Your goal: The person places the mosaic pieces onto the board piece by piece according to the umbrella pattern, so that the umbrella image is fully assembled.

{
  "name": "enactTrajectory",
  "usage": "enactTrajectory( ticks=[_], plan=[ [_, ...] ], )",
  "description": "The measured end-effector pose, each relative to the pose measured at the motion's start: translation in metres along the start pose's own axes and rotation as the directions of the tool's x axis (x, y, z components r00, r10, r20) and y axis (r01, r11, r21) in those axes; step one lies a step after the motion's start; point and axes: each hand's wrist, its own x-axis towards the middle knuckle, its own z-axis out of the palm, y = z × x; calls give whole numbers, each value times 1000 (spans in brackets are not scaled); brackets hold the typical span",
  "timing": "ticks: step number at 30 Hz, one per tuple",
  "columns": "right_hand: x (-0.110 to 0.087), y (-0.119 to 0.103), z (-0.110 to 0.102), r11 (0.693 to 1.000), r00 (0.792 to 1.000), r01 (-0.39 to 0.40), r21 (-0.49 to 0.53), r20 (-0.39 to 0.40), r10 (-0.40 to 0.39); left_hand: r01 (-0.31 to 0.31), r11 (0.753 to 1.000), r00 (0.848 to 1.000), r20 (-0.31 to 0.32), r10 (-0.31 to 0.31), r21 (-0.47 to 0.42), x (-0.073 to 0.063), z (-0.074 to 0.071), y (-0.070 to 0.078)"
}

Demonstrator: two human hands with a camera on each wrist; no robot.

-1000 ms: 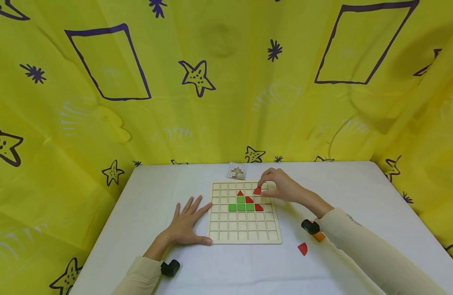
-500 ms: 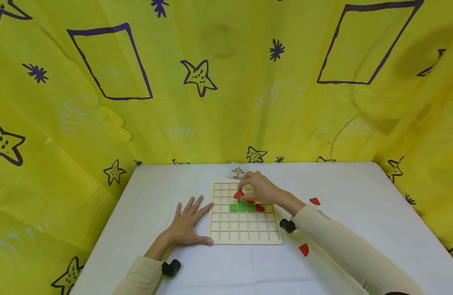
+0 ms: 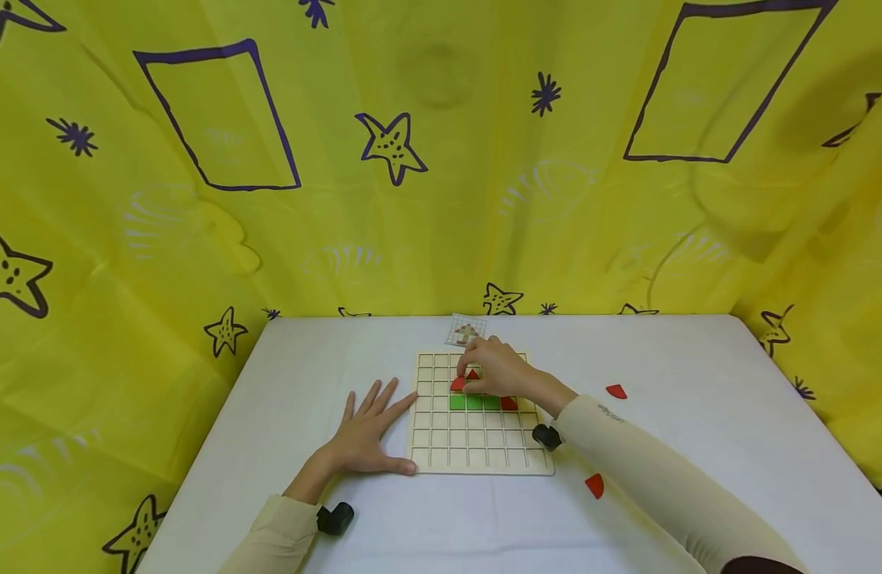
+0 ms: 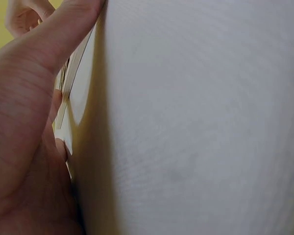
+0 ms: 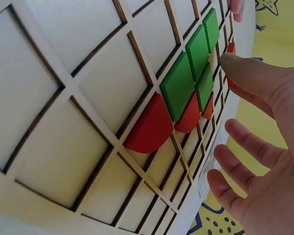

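A pale wooden grid board (image 3: 441, 458) lies on the white table. My left hand (image 3: 362, 434) rests with spread fingers at its left side, index fingertip and thumb touching the edge. My right hand (image 3: 504, 371) reaches over the board and pinches a red quarter-circle tile (image 3: 458, 384) between thumb and forefinger, just left of a red triangle tile (image 3: 473, 374). In the right wrist view, its other fingers are loosely bent. Green square tiles (image 3: 475, 402) form a row in the grid, ending at a red quarter-circle tile (image 5: 151, 126). Part of the pattern is behind my right hand in the head view.
Behind the board lies a small pattern card (image 3: 458, 327), partly covered by my right hand. Two loose red tiles lie right of the board: one farther back (image 3: 616, 391), another nearer the front (image 3: 595, 485). A yellow printed curtain (image 3: 441, 223) hangs behind and beside the table.
My right hand has carried the red quarter-circle tile leftward from the board's upper right to beside the triangle. A loose red tile at the right has come into view. My left hand stays put.
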Motion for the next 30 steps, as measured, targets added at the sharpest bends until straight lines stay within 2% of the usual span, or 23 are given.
enactTrajectory(
  ticks=[8, 14, 30],
  plan=[
    [3, -2, 0, 1000, 1000, -8, -10, 24, 8, 43, 999, 997, 62, -44, 25, 3, -6, 5],
    [4, -2, 3, 999, 999, -28, -41, 37, 29, 42, 999, 997, 61, -43, 22, 2, -6, 5],
    [4, -3, 2, 999, 997, -38, -37, 60, 41, 38, 999, 998, 56, -39, 26, 2, -7, 6]
  ],
)
